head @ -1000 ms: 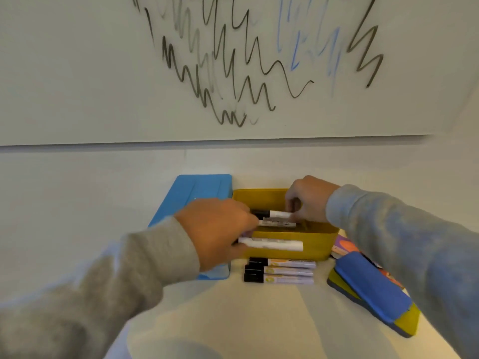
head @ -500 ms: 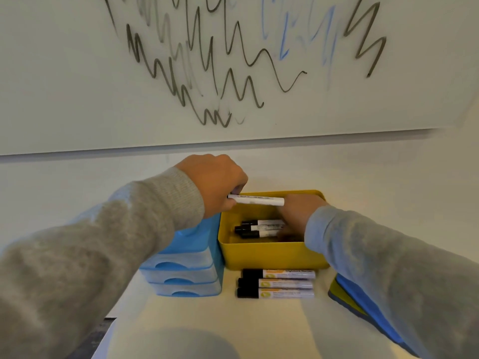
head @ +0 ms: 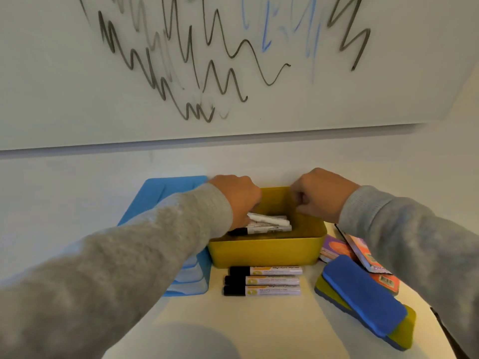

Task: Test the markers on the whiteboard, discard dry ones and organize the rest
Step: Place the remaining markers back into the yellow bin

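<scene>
Our left hand came down w/ the marker into the bin, fingers hidden; right hand curled, apparently empty: sorting continues.

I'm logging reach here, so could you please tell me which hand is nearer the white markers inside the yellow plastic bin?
Left. The left hand touches the white markers inside the yellow plastic bin; the right hand is curled above the bin's right side, clear of them.

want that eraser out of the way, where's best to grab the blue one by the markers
Grip the blue eraser across its narrow width, near mid-length, coming from above. It lies flat and diagonal atop a yellow one, long sides exposed, so fingers can likely straddle it without touching the packet beside it.
</scene>
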Demonstrator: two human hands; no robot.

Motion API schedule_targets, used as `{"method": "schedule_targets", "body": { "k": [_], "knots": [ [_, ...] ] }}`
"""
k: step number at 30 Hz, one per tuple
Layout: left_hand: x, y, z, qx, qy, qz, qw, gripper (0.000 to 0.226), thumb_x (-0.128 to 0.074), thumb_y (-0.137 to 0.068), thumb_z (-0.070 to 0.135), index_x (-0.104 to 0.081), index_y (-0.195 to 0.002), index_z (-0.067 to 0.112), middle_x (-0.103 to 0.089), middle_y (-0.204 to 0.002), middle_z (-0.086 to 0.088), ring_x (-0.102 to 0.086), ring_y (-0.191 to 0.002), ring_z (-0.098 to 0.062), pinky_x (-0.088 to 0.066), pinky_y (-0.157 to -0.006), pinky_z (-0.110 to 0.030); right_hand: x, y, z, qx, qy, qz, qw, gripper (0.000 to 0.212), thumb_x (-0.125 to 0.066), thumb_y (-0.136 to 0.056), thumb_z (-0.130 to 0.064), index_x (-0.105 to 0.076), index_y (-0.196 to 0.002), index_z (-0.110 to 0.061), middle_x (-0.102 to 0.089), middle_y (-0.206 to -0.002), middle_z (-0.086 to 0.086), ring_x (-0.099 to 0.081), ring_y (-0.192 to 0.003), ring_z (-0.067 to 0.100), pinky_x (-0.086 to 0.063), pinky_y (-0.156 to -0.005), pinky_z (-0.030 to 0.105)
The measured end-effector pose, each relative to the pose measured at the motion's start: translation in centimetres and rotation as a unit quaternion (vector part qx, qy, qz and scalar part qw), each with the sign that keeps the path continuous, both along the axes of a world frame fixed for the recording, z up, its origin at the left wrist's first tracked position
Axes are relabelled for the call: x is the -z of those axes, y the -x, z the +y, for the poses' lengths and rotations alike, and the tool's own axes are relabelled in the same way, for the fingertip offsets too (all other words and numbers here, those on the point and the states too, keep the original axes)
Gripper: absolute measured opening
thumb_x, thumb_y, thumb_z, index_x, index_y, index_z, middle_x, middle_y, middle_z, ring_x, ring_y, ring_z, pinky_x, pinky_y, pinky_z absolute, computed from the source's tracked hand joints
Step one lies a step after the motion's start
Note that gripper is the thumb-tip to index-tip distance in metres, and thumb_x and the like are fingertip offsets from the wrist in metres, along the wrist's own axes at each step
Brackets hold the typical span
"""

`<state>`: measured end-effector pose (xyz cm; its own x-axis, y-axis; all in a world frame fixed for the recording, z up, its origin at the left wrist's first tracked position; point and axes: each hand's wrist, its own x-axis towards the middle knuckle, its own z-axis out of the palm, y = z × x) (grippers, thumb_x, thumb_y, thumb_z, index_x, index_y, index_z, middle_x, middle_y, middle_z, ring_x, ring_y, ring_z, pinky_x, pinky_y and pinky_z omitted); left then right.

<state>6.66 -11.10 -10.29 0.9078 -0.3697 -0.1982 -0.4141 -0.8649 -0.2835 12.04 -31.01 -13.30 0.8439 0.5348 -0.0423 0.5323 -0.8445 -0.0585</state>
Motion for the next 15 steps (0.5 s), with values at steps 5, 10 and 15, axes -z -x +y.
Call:
{"method": "schedule_targets", "body": {
  "k": [5,10,15],
  "knots": [
    [3.1,-1.7,-1.6,-0.012,-0.007,0.101,0.995,0.013,-0.063,-0.095,0.022,-0.066,-0.103,0.013,-0.065,-0.102,-0.007,-0.059,-0.081,-0.022,-0.051,-0.071,-0.031,0.9,0.0,-0.3,-0.013,-0.023,0.001,1.0,0.011,-0.067,-0.09,-0.023,-0.062,-0.081,-0.027,-0.057,-0.081,-0.007,-0.059,-0.078,0.015,-0.046,-0.069,0.025],
    [5.2,-3.5,-2.0,-0.018,-0.05,0.097,0.994,0.025,-0.073,-0.089,0.022,-0.065,-0.112,0.014,-0.048,-0.076,0.002,-0.047,-0.062,-0.013,-0.05,-0.067,-0.031,1.3,0.1,-0.3,-0.032,-0.031,0.002,0.999,0.004,-0.07,-0.088,-0.022,-0.068,-0.088,-0.025,-0.052,-0.077,-0.014,-0.058,-0.078,0.012,-0.045,-0.068,0.025],
    [5.5,-3.7,-2.0,-0.023,-0.049,0.098,0.994,0.025,-0.073,-0.09,0.025,-0.064,-0.111,0.014,-0.047,-0.074,0.003,-0.046,-0.06,-0.012,-0.049,-0.065,-0.03,1.2,0.2,-0.4,-0.037,-0.038,0.002,0.999,0.005,-0.071,-0.087,-0.022,-0.069,-0.09,-0.025,-0.05,-0.076,-0.016,-0.057,-0.079,0.012,-0.048,-0.069,0.026]
  ]
}}
